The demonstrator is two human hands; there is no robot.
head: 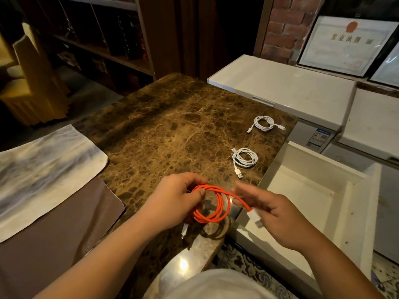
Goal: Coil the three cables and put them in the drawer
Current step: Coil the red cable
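Note:
An orange cable (218,210) hangs in loops above the near edge of the brown marble table (172,126). My left hand (179,199) pinches the top of the loops between thumb and fingers. My right hand (269,210) holds the cable's free end near its white plug, with the fingers curled around it. Two white cables lie coiled on the table's right side: one (245,158) nearer to me, the other (264,124) farther back. The white drawer (302,190) stands open just right of the table, with nothing visible inside.
A grey-white cloth (43,169) and a brown mat (54,244) cover the table's left part. White chest-like units (280,87) stand behind the drawer. Dark shelves fill the back left, and framed documents (343,44) lean on the brick wall.

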